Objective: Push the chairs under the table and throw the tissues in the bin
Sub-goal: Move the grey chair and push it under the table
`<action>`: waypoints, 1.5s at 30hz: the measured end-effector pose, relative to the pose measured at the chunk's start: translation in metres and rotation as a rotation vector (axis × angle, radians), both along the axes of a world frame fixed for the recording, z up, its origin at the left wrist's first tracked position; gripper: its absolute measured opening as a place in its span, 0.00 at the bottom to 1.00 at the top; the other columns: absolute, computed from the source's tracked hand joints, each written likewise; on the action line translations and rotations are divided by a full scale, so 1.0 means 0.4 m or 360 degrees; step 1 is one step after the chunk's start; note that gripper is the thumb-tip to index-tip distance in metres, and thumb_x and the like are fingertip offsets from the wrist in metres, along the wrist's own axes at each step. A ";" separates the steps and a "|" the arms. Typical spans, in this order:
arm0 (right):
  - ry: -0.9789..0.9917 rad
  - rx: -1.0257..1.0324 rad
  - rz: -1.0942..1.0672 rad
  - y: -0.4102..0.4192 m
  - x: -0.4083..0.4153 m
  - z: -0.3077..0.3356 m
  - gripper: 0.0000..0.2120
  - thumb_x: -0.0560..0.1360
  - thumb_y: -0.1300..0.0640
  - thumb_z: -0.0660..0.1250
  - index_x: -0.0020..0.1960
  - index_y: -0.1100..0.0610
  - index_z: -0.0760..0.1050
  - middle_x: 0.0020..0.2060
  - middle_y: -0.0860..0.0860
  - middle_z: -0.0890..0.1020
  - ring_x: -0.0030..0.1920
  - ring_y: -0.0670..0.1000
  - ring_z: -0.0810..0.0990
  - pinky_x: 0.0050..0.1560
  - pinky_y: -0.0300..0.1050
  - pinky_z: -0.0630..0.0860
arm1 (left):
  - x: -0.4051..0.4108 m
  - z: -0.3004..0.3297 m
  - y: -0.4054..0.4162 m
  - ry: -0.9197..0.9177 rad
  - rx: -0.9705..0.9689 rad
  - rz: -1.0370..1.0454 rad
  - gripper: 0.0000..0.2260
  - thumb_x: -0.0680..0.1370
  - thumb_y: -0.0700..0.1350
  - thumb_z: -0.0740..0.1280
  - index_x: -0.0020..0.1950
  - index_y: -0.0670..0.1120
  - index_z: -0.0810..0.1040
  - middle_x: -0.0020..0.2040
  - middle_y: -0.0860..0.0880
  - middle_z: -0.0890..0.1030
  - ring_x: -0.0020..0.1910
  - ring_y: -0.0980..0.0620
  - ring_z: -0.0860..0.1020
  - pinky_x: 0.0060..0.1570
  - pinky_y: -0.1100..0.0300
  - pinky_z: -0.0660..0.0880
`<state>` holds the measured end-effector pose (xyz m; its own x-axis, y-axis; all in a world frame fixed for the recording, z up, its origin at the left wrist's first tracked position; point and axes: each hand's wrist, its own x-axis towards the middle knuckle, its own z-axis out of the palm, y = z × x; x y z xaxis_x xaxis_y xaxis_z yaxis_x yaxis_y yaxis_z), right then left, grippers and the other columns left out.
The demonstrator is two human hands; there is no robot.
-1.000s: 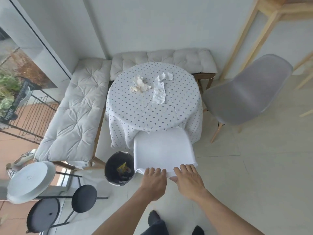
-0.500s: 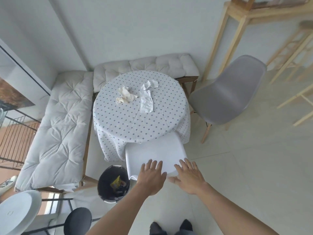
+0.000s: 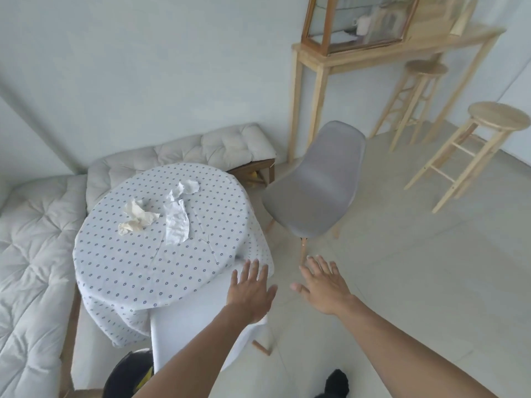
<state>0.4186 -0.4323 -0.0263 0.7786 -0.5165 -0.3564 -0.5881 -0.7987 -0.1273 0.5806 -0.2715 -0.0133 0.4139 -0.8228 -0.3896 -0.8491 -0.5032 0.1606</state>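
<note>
A round table (image 3: 143, 271) under a dotted cloth carries crumpled tissues: a cream one (image 3: 137, 219) and a white one (image 3: 177, 222). The white chair (image 3: 189, 320) sits tucked against the table's near edge, its back partly under the cloth. My left hand (image 3: 251, 291) hovers flat over the chair's back corner, fingers spread, holding nothing. My right hand (image 3: 323, 285) is spread open in the air to the right, above the floor. The grey chair (image 3: 319, 182) stands away from the table at its right. The black bin (image 3: 126, 374) shows at the bottom, partly hidden by my left arm.
Cushioned benches (image 3: 34, 254) wrap the table's left and far sides. A tall wooden console (image 3: 373, 53) with a glass case stands at the back right, with two wooden stools (image 3: 488, 133) beside it. Pale tiled floor (image 3: 431, 282) spreads to the right.
Both hands have come off the white chair's back and spread open. The view has swung right and up, bringing the grey chair and stools toward the middle.
</note>
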 end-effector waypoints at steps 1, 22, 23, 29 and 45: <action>-0.0005 -0.0009 -0.0005 -0.058 -0.012 0.006 0.36 0.81 0.31 0.43 0.81 0.52 0.55 0.83 0.57 0.51 0.82 0.59 0.44 0.78 0.67 0.46 | -0.011 0.005 -0.056 -0.0004 -0.0001 0.0008 0.30 0.86 0.60 0.44 0.83 0.48 0.43 0.84 0.46 0.42 0.82 0.44 0.38 0.79 0.39 0.42; -0.0080 -0.0201 0.0118 -1.032 0.090 0.125 0.37 0.81 0.30 0.43 0.81 0.52 0.54 0.83 0.56 0.49 0.82 0.59 0.43 0.79 0.65 0.46 | 0.098 0.040 -1.003 -0.0127 -0.0042 0.0215 0.32 0.84 0.64 0.47 0.83 0.50 0.42 0.84 0.44 0.39 0.81 0.41 0.36 0.78 0.35 0.42; -0.0086 -0.0209 0.0124 -1.071 0.119 0.125 0.37 0.81 0.30 0.43 0.81 0.52 0.54 0.83 0.56 0.49 0.82 0.59 0.43 0.79 0.65 0.47 | 0.125 0.034 -1.045 -0.0126 -0.0038 0.0229 0.32 0.84 0.64 0.47 0.83 0.49 0.42 0.84 0.44 0.39 0.81 0.41 0.36 0.78 0.35 0.42; -0.0058 -0.0192 0.0169 -1.295 0.273 0.133 0.36 0.81 0.31 0.45 0.81 0.52 0.54 0.83 0.56 0.48 0.82 0.58 0.42 0.79 0.65 0.46 | 0.268 0.021 -1.278 -0.0089 0.0001 0.0247 0.32 0.85 0.63 0.46 0.83 0.48 0.42 0.84 0.43 0.38 0.81 0.41 0.36 0.78 0.35 0.42; 0.0081 -0.0044 0.0975 -1.784 0.738 0.014 0.36 0.82 0.32 0.43 0.82 0.52 0.53 0.83 0.55 0.46 0.82 0.57 0.40 0.79 0.65 0.43 | 0.474 -0.059 -1.622 -0.0015 0.0149 0.1014 0.32 0.85 0.62 0.46 0.83 0.48 0.41 0.84 0.43 0.39 0.81 0.41 0.36 0.78 0.34 0.42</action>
<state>0.7137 -1.1458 -0.0207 0.9191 0.0099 -0.3939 -0.0260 -0.9960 -0.0858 0.7702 -0.9204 -0.0368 0.8140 -0.3771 -0.4418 -0.3803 -0.9209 0.0854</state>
